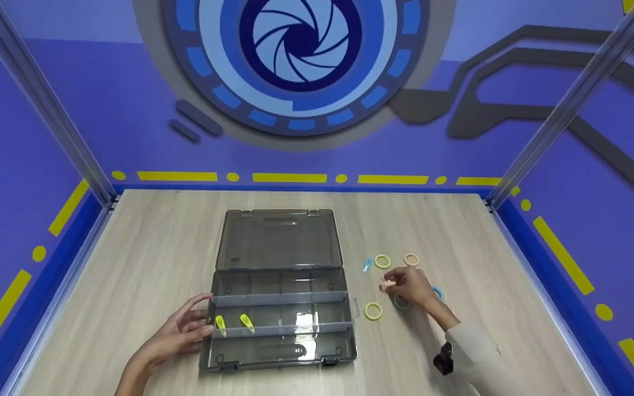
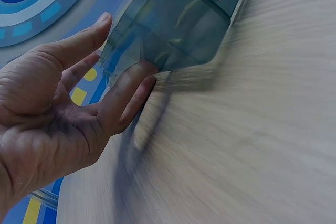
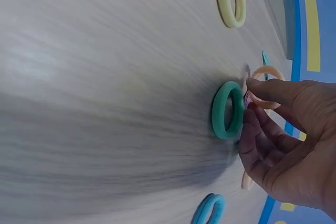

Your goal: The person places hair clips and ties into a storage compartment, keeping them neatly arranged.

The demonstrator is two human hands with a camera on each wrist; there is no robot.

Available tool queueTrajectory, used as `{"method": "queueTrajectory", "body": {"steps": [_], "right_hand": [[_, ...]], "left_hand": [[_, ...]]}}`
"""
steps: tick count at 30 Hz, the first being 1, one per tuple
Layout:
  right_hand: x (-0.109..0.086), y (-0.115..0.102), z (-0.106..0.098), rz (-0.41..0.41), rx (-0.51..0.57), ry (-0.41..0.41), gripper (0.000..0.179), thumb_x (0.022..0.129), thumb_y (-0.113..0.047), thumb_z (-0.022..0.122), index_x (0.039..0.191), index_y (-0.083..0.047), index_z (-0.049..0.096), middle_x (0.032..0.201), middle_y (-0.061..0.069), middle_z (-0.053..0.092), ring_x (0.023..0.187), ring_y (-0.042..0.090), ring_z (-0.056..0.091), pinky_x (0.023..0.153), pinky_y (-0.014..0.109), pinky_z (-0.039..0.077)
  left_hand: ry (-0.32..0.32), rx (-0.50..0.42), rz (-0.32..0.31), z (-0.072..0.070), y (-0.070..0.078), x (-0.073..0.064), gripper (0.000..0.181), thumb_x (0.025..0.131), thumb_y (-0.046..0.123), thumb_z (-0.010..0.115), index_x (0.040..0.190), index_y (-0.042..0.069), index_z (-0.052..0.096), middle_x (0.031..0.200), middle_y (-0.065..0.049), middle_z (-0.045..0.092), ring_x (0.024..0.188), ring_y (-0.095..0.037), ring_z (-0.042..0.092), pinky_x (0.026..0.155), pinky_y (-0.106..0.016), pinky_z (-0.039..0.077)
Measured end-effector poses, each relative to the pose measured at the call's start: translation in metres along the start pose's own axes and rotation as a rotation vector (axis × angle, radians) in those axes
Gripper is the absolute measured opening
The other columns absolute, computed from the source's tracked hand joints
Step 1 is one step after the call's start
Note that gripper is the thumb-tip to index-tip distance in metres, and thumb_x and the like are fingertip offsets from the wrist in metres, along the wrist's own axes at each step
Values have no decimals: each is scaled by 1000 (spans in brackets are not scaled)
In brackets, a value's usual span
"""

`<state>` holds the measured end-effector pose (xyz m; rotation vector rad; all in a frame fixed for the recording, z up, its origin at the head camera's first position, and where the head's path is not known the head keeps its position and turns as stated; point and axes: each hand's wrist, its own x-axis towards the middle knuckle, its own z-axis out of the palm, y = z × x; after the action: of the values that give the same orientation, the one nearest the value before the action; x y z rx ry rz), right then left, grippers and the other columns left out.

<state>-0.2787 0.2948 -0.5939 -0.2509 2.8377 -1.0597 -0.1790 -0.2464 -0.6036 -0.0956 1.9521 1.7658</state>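
A smoky see-through organizer box [image 1: 278,352] lies with its lid folded back. Two yellow snap hair clips [image 1: 246,322] sit in its middle row, towards the left. My left hand [image 1: 176,335] rests its loosely spread fingertips against the box's left side, also seen in the left wrist view. To the right of the box, my right hand [image 1: 413,286] pinches a peach hair tie [image 3: 269,70] between thumb and fingers, low over the table. A small pink piece [image 3: 247,98] shows at those fingertips. Next to them lies a green hair tie [image 3: 215,116], partly under the hand in the head view.
Around the right hand lie two pale yellow hair ties [image 1: 373,319], another peach hair tie [image 1: 411,254], a blue hair tie [image 1: 437,292] and a light blue snap clip [image 1: 367,265]. Thin dividers [image 1: 311,297] split the box into rows. Printed panels [image 1: 306,159] border the wooden table [image 1: 152,242].
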Motion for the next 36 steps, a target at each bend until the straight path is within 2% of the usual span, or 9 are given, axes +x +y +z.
{"method": "queueTrajectory", "body": {"steps": [7, 10, 15, 21, 28, 33, 36], "right_hand": [[-8, 0, -6, -150, -20, -35, 27, 79, 4, 81, 105, 9, 74, 90, 21, 75, 77, 24, 70, 63, 20, 51], [-9, 1, -6, -144, -54, -20, 24, 81, 8, 77, 105, 8, 75, 87, 19, 74, 74, 22, 67, 61, 21, 50], [-7, 8, -2, -115, -68, 14, 18, 87, 6, 74, 105, 5, 76, 89, 16, 74, 76, 17, 66, 62, 21, 49], [-3, 16, 3, -216, -135, 8, 14, 89, 3, 73, 102, 2, 78, 89, 12, 70, 76, 17, 62, 65, 23, 49], [0, 12, 5, -234, -221, 28, 11, 88, 3, 74, 98, 1, 79, 87, 11, 70, 75, 18, 63, 64, 26, 50], [1, 7, 3, -244, -265, 48, 11, 88, 4, 74, 97, 0, 79, 88, 10, 72, 77, 19, 66, 67, 33, 55], [3, 4, 3, -219, -262, 65, 11, 89, 4, 72, 99, 0, 77, 90, 11, 74, 80, 19, 68, 72, 40, 57]], "left_hand": [[-4, 12, -1, 0, 0, 0, 82, 98, 25, 71, 163, 21, 22, 153, -30, 37, 124, -28, 60, 95, -51, 55], [-13, 9, 6, -1, 1, 0, 81, 98, 24, 70, 163, 21, 21, 153, -30, 38, 123, -27, 60, 94, -48, 55], [-11, 8, 14, 0, 2, 2, 83, 98, 24, 71, 163, 18, 20, 151, -30, 40, 120, -25, 62, 94, -47, 56], [2, 6, -9, 2, 1, 1, 85, 97, 26, 73, 163, 18, 20, 151, -29, 41, 119, -24, 63, 96, -49, 56], [4, 8, -14, 2, 0, 0, 84, 97, 25, 72, 163, 17, 21, 152, -30, 39, 119, -24, 63, 96, -50, 56], [-3, 3, 13, 1, -1, -1, 83, 98, 24, 71, 163, 18, 21, 152, -31, 39, 121, -26, 62, 94, -49, 56], [-5, 3, 24, 0, 0, 0, 83, 98, 23, 71, 163, 18, 20, 152, -31, 39, 122, -26, 62, 93, -48, 57]]}}
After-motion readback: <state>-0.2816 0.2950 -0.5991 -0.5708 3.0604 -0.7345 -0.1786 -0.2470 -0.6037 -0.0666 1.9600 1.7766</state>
